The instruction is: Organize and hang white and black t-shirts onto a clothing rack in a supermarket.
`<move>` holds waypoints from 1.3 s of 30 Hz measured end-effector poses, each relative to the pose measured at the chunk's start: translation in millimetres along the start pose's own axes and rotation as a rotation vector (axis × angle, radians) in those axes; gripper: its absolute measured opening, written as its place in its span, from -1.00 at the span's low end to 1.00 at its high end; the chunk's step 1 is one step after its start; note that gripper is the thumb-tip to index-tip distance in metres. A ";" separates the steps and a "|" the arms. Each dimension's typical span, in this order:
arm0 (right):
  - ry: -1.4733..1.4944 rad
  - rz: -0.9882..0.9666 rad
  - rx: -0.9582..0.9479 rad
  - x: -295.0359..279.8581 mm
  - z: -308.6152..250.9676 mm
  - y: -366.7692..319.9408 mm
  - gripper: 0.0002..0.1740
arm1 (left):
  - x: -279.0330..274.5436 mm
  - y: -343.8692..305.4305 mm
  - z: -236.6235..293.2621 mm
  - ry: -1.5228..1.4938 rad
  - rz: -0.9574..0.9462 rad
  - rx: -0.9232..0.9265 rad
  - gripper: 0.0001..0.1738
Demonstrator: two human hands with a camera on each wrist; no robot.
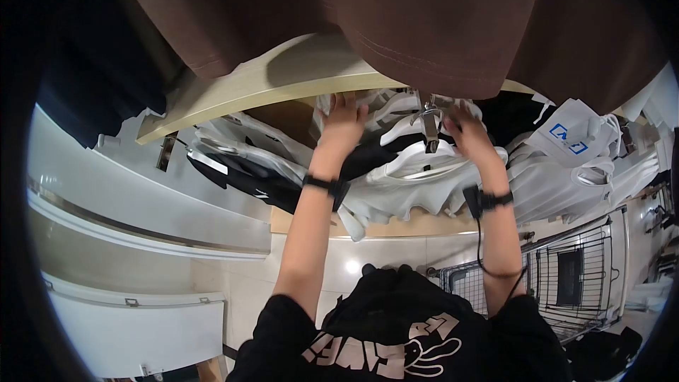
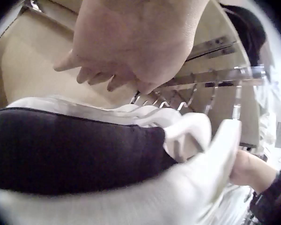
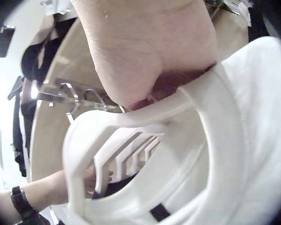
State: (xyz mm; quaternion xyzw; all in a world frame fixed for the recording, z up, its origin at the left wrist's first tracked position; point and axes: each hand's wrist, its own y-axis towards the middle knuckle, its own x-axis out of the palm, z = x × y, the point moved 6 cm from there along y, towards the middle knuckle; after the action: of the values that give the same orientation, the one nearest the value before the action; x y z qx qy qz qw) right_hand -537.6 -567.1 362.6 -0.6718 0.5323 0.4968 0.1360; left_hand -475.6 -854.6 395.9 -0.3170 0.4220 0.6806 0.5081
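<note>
My left hand [image 1: 343, 127] reaches over the hung clothes left of the rail, fingers spread and loosely straight. In the left wrist view, it hovers above a row of white hangers [image 2: 192, 129] and a black garment [image 2: 70, 150], with nothing in its fingers. My right hand [image 1: 470, 134] is at the right of the metal rail [image 1: 430, 131], beside the front white hanger [image 1: 417, 160]. That hanger bears a white T-shirt [image 3: 257, 108] with a round neck. In the right wrist view, the right fingertips are partly hidden behind the T-shirt's shoulder.
Brown garments [image 1: 438, 21] hang overhead, above a pale wooden shelf [image 1: 297, 74]. Black and white clothes [image 1: 247, 163] hang at left. To the right, a white tag with blue print [image 1: 569, 134] lies against more white clothes. A wire shopping cart [image 1: 573, 276] stands at lower right.
</note>
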 end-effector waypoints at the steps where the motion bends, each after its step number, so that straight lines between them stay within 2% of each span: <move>1: -0.057 0.024 -0.050 -8.4 -10.5 -27.4 -0.53 | -5.0 -28.5 9.8 -0.010 -0.018 0.023 -0.35; 3: -0.037 0.026 -0.090 -32.3 -25.9 -57.7 -0.50 | -6.0 -55.8 14.3 -0.087 -0.130 0.010 -0.35; 5: -0.013 0.011 -0.122 -44.0 -28.0 -73.4 -0.46 | 1.0 -113.9 25.0 0.006 -0.013 0.112 -0.34; 7: -0.020 -0.025 -0.150 -52.5 -20.6 -78.0 -0.34 | 6.4 -125.5 26.0 0.004 -0.037 0.086 -0.29; 9: 0.036 0.026 -0.136 -39.2 -5.1 -75.5 -0.28 | 6.2 -133.1 27.7 0.152 0.034 0.103 -0.24; 11: 0.040 0.155 0.081 -32.4 17.2 -81.4 -0.30 | 13.1 -132.8 20.1 0.207 0.066 0.092 -0.24; 12: 0.033 0.215 0.020 -34.5 14.9 -80.8 -0.29 | 9.6 -130.0 11.2 0.163 0.078 0.070 -0.32; 14: 0.068 0.231 0.050 -34.8 19.3 -92.8 -0.36 | 5.3 -133.3 1.6 0.111 0.132 0.050 -0.54; 15: 0.109 0.261 0.068 -35.0 19.9 -95.1 -0.42 | 2.1 -132.2 -7.0 0.111 0.132 0.050 -0.54; 16: 0.111 0.253 0.073 -34.4 32.0 -104.3 -0.42 | 6.7 -135.4 -27.5 -0.101 0.076 -0.065 -0.59; 17: 0.426 0.196 0.291 -27.8 69.1 -116.8 -0.48 | 14.0 -139.7 -52.0 -0.311 0.025 -0.179 -0.63; 18: 0.740 0.125 0.515 -12.2 97.4 -134.6 -0.53 | 48.1 -159.8 -98.3 -0.917 -0.061 -0.429 -0.60; 19: 0.741 0.124 0.515 -2.5 109.8 -144.4 -0.53 | 71.6 -170.8 -119.4 -0.917 -0.061 -0.429 -0.60; 21: 1.020 0.075 0.669 29.2 131.5 -168.8 -0.60 | 113.0 -212.5 -151.4 -0.820 -0.165 -0.655 -0.51; 22: 1.055 0.037 0.756 32.9 132.2 -172.2 -0.52 | 123.3 -227.3 -144.3 -0.820 -0.165 -0.655 -0.51; 23: 1.056 0.040 0.753 52.3 144.5 -179.6 -0.52 | 133.3 -239.9 -132.1 -0.804 -0.065 -0.666 -0.46; 24: 0.820 -0.051 0.717 88.9 172.2 -197.1 -0.46 | 141.5 -244.5 -125.2 -0.789 0.029 -0.668 -0.41; 25: 0.585 -0.150 0.674 114.1 185.2 -211.1 -0.41 | 144.3 -251.7 -140.5 -0.789 0.029 -0.668 -0.41; 26: 0.579 -0.149 0.679 117.2 185.7 -222.6 -0.41 | 153.0 -260.1 -167.3 -0.795 -0.009 -0.697 -0.40; 28: 0.563 -0.060 0.745 117.8 188.5 -240.1 -0.37 | 166.2 -271.4 -188.7 -0.652 0.055 -0.678 -0.50; 29: 0.560 -0.059 0.746 116.8 209.9 -245.0 -0.37 | 154.7 -274.7 -236.6 -0.670 0.046 -0.744 -0.57; 31: 0.218 -0.169 0.813 111.4 269.1 -266.7 -0.41 | 120.4 -280.1 -259.2 -0.552 0.126 -0.773 -0.68; 32: 0.279 -0.220 0.780 81.7 227.3 -250.1 -0.42 | 119.2 -263.3 -253.3 -0.272 0.095 -0.712 -0.67; 33: 0.281 -0.249 0.798 99.1 227.2 -263.5 -0.42 | 123.1 -263.2 -248.0 -0.132 0.069 -0.681 -0.67; 35: 0.178 -0.222 0.572 126.0 229.8 -250.7 -0.45 | 129.5 -261.3 -232.5 0.087 0.069 -0.576 -0.69; 36: -0.073 -0.157 0.697 111.1 242.2 -256.6 -0.51 | 127.8 -256.9 -227.6 0.162 0.096 -0.494 -0.71; 37: -0.073 -0.156 0.697 93.3 237.1 -253.6 -0.51 | 121.2 -257.4 -226.8 0.162 0.096 -0.494 -0.71; 39: -0.075 -0.176 0.772 49.8 211.0 -245.1 -0.40 | 111.9 -277.9 -251.5 -0.201 -0.053 -0.900 -0.73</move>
State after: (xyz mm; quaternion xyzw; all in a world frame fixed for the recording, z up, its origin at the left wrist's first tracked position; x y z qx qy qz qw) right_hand -442.5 -348.7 138.2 -0.5958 0.6149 0.2710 0.4399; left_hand -239.9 -997.2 118.1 -0.4491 0.0251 0.8103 0.3756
